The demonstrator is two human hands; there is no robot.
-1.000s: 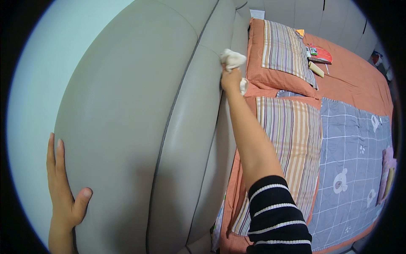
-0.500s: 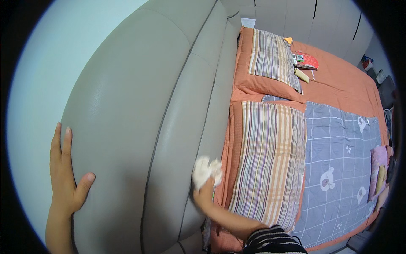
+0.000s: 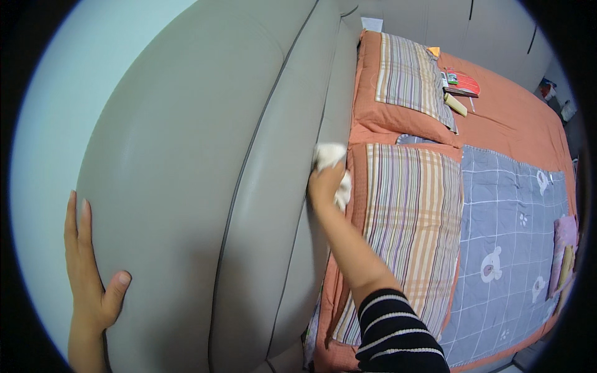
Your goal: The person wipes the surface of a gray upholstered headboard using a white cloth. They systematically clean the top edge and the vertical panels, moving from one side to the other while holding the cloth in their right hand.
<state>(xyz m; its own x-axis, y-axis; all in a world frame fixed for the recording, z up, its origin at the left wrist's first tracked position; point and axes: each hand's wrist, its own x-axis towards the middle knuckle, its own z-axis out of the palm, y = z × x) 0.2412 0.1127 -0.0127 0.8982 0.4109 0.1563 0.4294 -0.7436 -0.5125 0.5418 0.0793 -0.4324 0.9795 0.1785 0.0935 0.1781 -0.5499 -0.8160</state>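
A large grey-beige padded headboard (image 3: 180,155) with dark seams fills the left and middle of the view. My left hand (image 3: 93,273) rests on its left edge, fingers stretched out and thumb apart, holding nothing. In my right hand (image 3: 326,183) is a bunched white cloth (image 3: 329,155), pressed against the lower strip of the headboard beside the nearer pillow. Part of the cloth hangs out on the right of the hand; my fingers around it are partly hidden and slightly blurred. My right forearm, in a black striped sleeve, crosses over the nearer striped pillow (image 3: 413,211).
Right of the headboard lies a bed with an orange sheet (image 3: 504,105). A second striped pillow (image 3: 407,78) lies farther off, with a red fan (image 3: 466,82) and small items beside it. A grey-blue checked mat (image 3: 516,224) covers the nearer side. Grey cabinets (image 3: 429,28) stand behind.
My right hand has moved the white cloth away from me, up along the headboard's lower strip. My left hand stays at the edge, and the whole view has shifted slightly.
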